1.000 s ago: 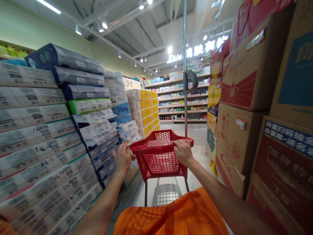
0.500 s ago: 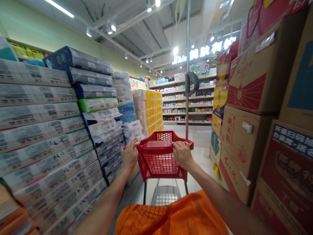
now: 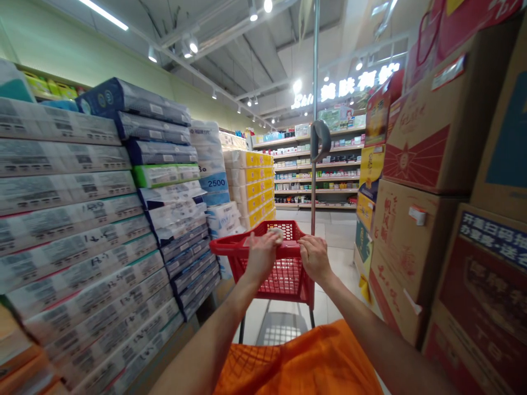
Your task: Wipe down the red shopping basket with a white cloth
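Shopping cart (image 3: 290,281), red with a lattice basket, is located at the lower centre of the frame. Its handle bar (image 3: 230,249) spans the near edge of the basket. Left hand (image 3: 262,257): positioned over the middle of the handle bar, fingers closed around a pale, crumpled cloth (image 3: 276,235). Contact between the cloth and the bar is hidden by the hand. Right hand (image 3: 316,258): positioned at the right end of the bar, just beside the left hand, fingers curled over the bar and gripping it.

Metal pole (image 3: 313,203) rises behind the right side of the cart and carries a gray curved fitting (image 3: 321,141); whether the pole is attached to the cart cannot be determined. Orange garment (image 3: 300,362) occupies the bottom centre of the frame.

Left side of the frame: stacked white packs (image 3: 61,195), with blue packs (image 3: 152,131) next to them and yellow-fronted packs (image 3: 257,184) farther back. Right side: stacked cartons (image 3: 415,145), brown and red. Background, centre: stocked shelves (image 3: 315,191) below a lit white sign (image 3: 349,86)
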A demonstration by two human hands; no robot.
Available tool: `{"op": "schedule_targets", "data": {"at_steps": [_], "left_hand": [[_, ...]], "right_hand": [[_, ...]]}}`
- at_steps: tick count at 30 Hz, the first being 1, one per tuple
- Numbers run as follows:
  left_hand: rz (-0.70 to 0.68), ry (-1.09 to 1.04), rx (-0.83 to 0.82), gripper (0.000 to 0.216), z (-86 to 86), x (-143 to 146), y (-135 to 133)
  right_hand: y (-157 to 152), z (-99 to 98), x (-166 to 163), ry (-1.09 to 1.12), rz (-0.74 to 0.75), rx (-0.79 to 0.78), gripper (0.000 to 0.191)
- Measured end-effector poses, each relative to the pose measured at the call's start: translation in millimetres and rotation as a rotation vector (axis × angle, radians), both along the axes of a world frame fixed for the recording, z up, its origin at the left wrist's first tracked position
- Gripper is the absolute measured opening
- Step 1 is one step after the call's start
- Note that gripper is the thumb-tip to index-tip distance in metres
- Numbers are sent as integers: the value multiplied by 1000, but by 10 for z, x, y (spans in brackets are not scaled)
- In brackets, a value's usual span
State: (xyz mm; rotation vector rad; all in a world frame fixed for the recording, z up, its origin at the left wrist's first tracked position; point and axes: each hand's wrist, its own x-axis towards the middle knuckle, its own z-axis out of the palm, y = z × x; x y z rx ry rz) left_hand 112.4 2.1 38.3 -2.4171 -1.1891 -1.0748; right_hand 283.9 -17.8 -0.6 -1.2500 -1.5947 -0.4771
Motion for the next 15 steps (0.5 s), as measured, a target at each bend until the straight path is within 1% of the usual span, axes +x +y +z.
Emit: {"op": "schedule_targets", "data": {"at_steps": [2,3,4,6,9,10,11,13,15], "left_hand": [[-105,83,51,34,-25,243,-87],[-127,107,73,34,-40,289,-100],[-125,116,88,35,-56,275,-89],[-42,81,95,34,-82,94,-5],[194,-62,50,31,-96,-259,143],[239,-87,34,31,-98,-311,163],[243,-81,24,31,-105,-309,159],[150,-2,30,33,-130,-157,96],[22,86,53,37,-161,86,1]], "right_hand": [[-2,1,-17,-15,16,13,30],[-6,4,-19,-19,24,14,30],[-10,7,-17,-19,33,11,30],[-16,13,-7,-10,47,-2,31],[-9,11,1,22,55,-22,31],[-3,8,0,35,57,-24,32],[3,5,-2,47,59,-25,32],[14,2,-5,66,66,-25,32],[14,3,1,72,76,-23,31]]}}
